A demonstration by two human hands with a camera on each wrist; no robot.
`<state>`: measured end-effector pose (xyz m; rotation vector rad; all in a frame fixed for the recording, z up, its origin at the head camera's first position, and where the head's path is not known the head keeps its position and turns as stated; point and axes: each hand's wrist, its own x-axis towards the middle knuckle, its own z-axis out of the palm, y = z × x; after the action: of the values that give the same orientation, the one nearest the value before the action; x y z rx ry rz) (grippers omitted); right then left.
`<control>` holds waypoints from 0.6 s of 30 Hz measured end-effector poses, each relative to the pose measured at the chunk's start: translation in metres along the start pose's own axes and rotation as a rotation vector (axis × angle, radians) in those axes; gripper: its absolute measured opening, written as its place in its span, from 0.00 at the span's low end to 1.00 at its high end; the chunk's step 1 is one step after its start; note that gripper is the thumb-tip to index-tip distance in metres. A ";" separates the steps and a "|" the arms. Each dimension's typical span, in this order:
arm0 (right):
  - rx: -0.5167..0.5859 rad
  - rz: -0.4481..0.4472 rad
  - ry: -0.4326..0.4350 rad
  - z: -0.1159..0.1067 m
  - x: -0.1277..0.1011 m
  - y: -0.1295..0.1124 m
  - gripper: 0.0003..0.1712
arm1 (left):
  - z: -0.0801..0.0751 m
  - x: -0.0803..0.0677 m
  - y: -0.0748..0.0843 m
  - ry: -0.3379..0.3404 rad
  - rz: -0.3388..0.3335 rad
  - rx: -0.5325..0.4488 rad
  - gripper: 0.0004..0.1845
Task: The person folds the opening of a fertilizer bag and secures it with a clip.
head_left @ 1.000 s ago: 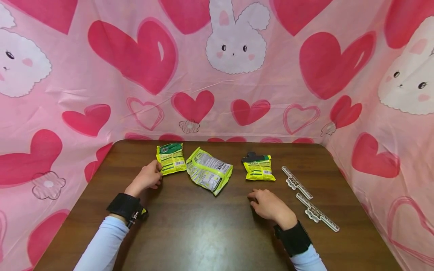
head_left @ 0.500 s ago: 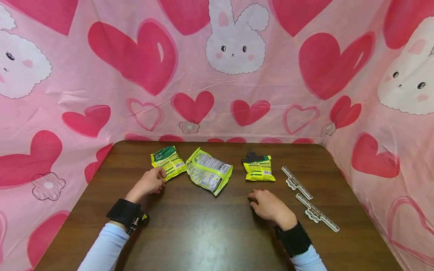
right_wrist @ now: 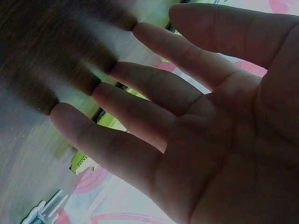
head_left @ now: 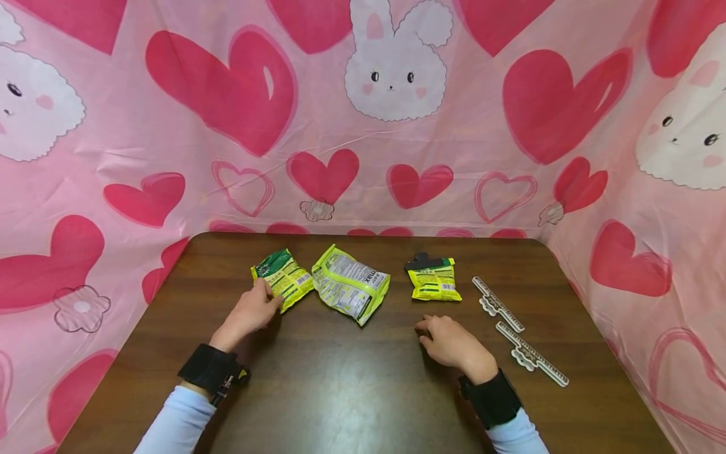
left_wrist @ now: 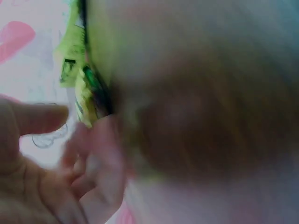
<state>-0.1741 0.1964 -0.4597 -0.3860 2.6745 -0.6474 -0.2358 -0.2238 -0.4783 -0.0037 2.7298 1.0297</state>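
Observation:
In the head view, my left hand (head_left: pixel 252 312) rests at the lower left edge of a small yellow-green snack packet (head_left: pixel 289 280), which lies tilted on the table. Its thumb (left_wrist: pixel 44 118) stands apart from the curved fingers in the left wrist view, and yellow-green packaging (left_wrist: pixel 84 98) shows just past the fingertips. That view is partly blurred. My right hand (head_left: pixel 450 343) rests with its fingertips on the tabletop, holding nothing. Beyond it lies a second small yellow packet (head_left: pixel 435 287) with a black clip (head_left: pixel 422 262) across its top. The right wrist view shows the palm (right_wrist: pixel 210 140) with the fingers spread.
A larger lime-and-grey pouch (head_left: pixel 348 285) lies between the small packets, close to the left one. Two long white sealing clips (head_left: pixel 498 304) with cloud-shaped handles lie to the right. A pink heart-and-rabbit cloth (head_left: pixel 363 139) hangs behind the brown table (head_left: pixel 340 391).
The left packet has turned counterclockwise, its top swinging left, and shifted slightly nearer. My left hand has moved with it, a little right and toward me. My right hand stays put.

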 end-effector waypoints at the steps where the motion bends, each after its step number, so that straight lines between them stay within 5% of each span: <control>1: -0.001 0.000 -0.001 0.000 0.000 0.000 0.16 | -0.002 0.001 -0.003 0.045 -0.021 0.002 0.21; 6: -0.003 0.013 -0.008 0.000 0.000 0.000 0.16 | -0.017 0.007 -0.020 0.223 -0.104 -0.050 0.33; 13: -0.014 0.014 -0.002 0.000 -0.001 0.000 0.16 | -0.027 0.015 -0.029 0.132 -0.015 -0.002 0.31; 18: -0.008 0.007 0.007 0.001 -0.002 0.000 0.16 | -0.023 0.019 -0.025 0.154 0.021 0.011 0.25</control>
<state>-0.1723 0.1964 -0.4598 -0.3765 2.6847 -0.6365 -0.2575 -0.2563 -0.4816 -0.0543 2.8787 1.0620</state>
